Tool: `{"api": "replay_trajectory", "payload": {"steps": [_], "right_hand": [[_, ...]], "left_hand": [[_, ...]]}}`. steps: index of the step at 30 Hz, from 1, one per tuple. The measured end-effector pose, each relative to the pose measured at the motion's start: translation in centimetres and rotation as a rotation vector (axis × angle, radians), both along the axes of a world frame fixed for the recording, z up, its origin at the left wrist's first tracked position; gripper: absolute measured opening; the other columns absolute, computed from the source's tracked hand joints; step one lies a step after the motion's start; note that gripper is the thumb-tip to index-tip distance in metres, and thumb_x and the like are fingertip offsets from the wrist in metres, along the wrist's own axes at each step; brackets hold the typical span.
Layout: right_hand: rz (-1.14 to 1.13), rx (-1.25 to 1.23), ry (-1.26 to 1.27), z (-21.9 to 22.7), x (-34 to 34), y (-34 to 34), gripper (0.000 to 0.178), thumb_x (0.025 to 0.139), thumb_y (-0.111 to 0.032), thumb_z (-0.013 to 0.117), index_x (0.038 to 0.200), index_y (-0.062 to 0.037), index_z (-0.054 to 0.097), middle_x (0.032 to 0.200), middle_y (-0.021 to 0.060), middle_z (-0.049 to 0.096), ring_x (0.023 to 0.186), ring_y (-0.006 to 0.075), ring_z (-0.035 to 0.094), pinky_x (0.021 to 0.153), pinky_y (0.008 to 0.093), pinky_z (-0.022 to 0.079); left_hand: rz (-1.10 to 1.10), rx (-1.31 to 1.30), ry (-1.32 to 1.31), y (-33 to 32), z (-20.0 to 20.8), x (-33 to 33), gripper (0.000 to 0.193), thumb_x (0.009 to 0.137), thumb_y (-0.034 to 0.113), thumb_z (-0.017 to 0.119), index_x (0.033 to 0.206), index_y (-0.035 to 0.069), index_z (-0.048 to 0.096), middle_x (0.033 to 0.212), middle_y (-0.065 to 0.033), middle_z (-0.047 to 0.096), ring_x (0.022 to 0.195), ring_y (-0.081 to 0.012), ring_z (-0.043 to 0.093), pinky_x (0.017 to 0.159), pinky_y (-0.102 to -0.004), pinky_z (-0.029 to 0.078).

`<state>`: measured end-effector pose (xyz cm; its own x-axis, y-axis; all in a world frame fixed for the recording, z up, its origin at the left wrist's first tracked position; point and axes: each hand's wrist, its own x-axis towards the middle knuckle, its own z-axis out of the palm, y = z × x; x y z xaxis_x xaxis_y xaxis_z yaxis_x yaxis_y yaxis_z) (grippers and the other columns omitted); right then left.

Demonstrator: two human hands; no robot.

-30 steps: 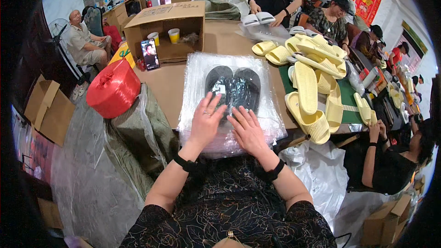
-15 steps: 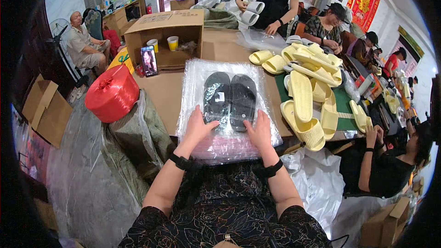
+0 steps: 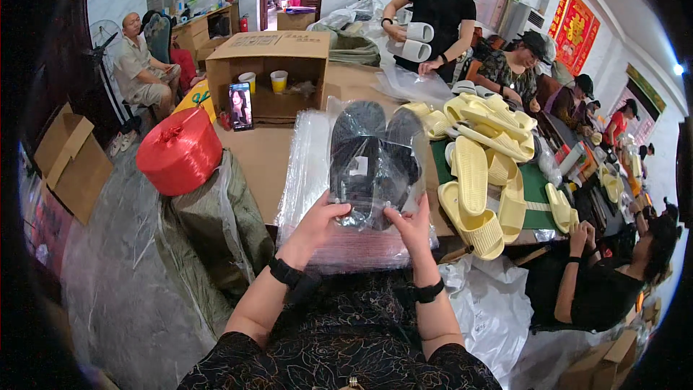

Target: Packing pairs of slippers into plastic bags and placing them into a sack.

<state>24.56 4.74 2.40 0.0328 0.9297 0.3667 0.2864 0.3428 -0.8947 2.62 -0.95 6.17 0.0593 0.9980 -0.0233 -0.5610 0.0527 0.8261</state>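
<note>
A pair of black slide slippers (image 3: 361, 155) lies side by side in a clear plastic bag, with a small white patch on the left one. My left hand (image 3: 316, 225) pinches the bag's near left corner between thumb and fingers. At the near right corner, my right hand (image 3: 413, 227) grips it the same way. The bag is raised a little and tilted over a thick stack of flat clear plastic bags (image 3: 304, 155). Fingers under the bag are partly hidden.
Yellow slippers (image 3: 473, 173) are heaped on the right. Behind stands an open cardboard box (image 3: 267, 47) with two cups inside, and a phone (image 3: 240, 107) leans by it. A red twine roll (image 3: 179, 150) sits at left. Across the table a person (image 3: 437, 11) holds white slippers; others sit at right.
Both hands have closed on the bag's near corners and lifted the bagged slippers off the stack. Before, the hands lay with fingers spread at its sides. The view has shifted slightly.
</note>
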Motion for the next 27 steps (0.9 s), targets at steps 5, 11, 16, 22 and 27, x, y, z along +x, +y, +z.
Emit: {"api": "replay_trajectory", "payload": {"steps": [5, 11, 16, 22, 27], "right_hand": [[0.265, -0.4, 0.326, 3.7, -0.3, -2.1, 0.059, 0.075, -0.011, 0.084, 0.123, 0.0019, 0.052, 0.1, 0.0097, 0.068, 0.081, 0.0145, 0.063, 0.066, 0.0284, 0.052], [0.269, -0.279, 0.336, 2.2, -5.7, -6.1, 0.044, 0.082, -0.007, 0.078, 0.116, 0.0027, 0.053, 0.099, 0.0067, 0.066, 0.085, 0.0141, 0.062, 0.071, 0.0289, 0.051], [0.722, -0.19, -0.099, 4.0, -4.7, -7.3, 0.063, 0.079, -0.011, 0.08, 0.131, 0.0002, 0.046, 0.119, 0.0135, 0.057, 0.093, 0.0216, 0.061, 0.079, 0.0335, 0.054], [0.365, 0.147, -0.392, 1.3, -1.6, -1.7, 0.074, 0.074, -0.012, 0.079, 0.138, -0.0015, 0.044, 0.142, 0.0205, 0.044, 0.117, 0.033, 0.053, 0.097, 0.0408, 0.047], [0.327, 0.181, -0.728, -1.7, -0.6, -0.9, 0.061, 0.08, -0.023, 0.074, 0.129, 0.0049, 0.052, 0.136, 0.025, 0.05, 0.125, 0.0414, 0.046, 0.107, 0.0462, 0.037]], "left_hand": [[-0.052, 0.087, -0.11, -2.6, 0.1, -0.1, 0.054, 0.089, 0.001, 0.06, 0.139, 0.002, 0.04, 0.122, -0.0102, 0.061, 0.11, -0.0202, 0.059, 0.096, -0.0357, 0.048], [0.117, 0.195, 0.04, -6.0, -0.7, -1.4, 0.054, 0.089, 0.002, 0.064, 0.138, 0.0, 0.041, 0.125, -0.0082, 0.059, 0.113, -0.0166, 0.057, 0.099, -0.0341, 0.045], [0.246, 0.134, 0.285, -11.9, -0.7, -8.9, 0.048, 0.083, 0.005, 0.071, 0.128, 0.004, 0.052, 0.111, -0.0027, 0.063, 0.101, -0.0142, 0.058, 0.09, -0.0306, 0.047], [0.403, -0.126, 0.658, -26.3, 3.0, -26.1, 0.066, 0.078, 0.01, 0.076, 0.138, 0.003, 0.048, 0.12, -0.0021, 0.062, 0.105, -0.0135, 0.059, 0.093, -0.0302, 0.047], [0.439, -0.566, 0.789, -36.7, 1.3, -33.8, 0.061, 0.075, 0.007, 0.073, 0.133, 0.003, 0.054, 0.113, -0.002, 0.066, 0.097, -0.0132, 0.061, 0.09, -0.0301, 0.048]]}}
